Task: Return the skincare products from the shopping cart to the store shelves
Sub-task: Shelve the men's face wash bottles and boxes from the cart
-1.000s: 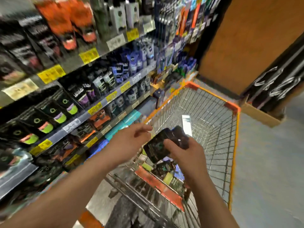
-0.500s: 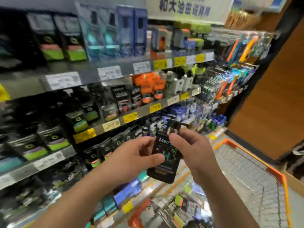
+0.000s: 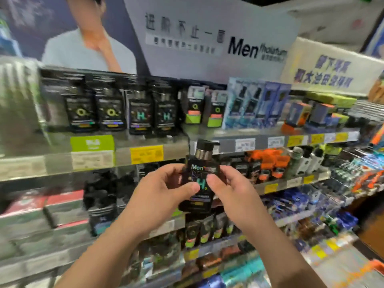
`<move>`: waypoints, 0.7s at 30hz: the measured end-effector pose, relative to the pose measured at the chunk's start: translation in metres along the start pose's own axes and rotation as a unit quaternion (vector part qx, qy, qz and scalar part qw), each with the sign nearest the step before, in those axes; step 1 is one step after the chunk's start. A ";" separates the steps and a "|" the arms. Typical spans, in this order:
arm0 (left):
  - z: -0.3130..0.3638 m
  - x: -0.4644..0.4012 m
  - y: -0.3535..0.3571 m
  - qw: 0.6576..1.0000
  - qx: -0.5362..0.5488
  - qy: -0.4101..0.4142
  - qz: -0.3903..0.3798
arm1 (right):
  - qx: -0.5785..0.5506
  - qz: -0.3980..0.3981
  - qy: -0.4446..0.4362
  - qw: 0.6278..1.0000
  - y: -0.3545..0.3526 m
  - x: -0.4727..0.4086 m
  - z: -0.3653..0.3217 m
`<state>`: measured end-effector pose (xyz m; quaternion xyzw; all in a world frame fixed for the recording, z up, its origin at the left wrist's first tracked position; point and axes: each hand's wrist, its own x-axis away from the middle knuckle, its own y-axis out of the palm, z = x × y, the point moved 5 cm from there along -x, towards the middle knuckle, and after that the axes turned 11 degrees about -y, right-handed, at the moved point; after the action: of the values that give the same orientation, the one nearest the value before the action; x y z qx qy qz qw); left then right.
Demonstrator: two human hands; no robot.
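Black plastic, with a silver collar and a black pump head, makes up the flat-sided pump bottle (image 3: 197, 179) held upright near the middle of the head view, its front printed "Men" in pale green with a large teal "H" below. Both hands grasp it: the left hand (image 3: 160, 196) wraps it from nine o'clock, thumb pressed across the label, and the right hand (image 3: 232, 194) pinches it from three o'clock, thumb on the front (the lower part of the label shows between the two thumbs). It hangs in the air before the grey metal store shelves (image 3: 270, 140), touching none of them.

Up at eleven o'clock of the bottle, on the top shelf, stands a row of black bottles of like shape (image 3: 143, 113), two marked with a green "Q" and two with a teal "H". At one o'clock stand tall blue cartons (image 3: 255, 104). At three o'clock, one shelf lower, sit orange-capped tubes (image 3: 268, 163), blurred. Yellow price tags (image 3: 146, 153) line the shelf edges. At twelve o'clock, above everything, a white banner reading "Men" (image 3: 218, 34) spans the fixture.
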<state>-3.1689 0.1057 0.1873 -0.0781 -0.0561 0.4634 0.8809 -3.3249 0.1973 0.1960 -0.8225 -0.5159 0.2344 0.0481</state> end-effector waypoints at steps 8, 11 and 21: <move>0.022 -0.005 -0.087 0.988 -0.039 0.045 0.141 | 0.061 -0.050 -0.060 0.995 0.079 -0.040 -0.036; 0.033 -0.008 -0.103 0.981 -0.044 0.069 0.174 | 0.088 -0.024 -0.085 0.992 0.101 -0.053 -0.049; 0.059 -0.019 -0.134 0.975 -0.078 0.087 0.191 | 0.156 0.100 -0.116 0.976 0.112 -0.096 -0.085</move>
<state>-3.0822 0.0202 0.2703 -0.1962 0.0007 0.6087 0.7688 -3.2299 0.0753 0.2679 -0.8198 -0.3899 0.4093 0.0914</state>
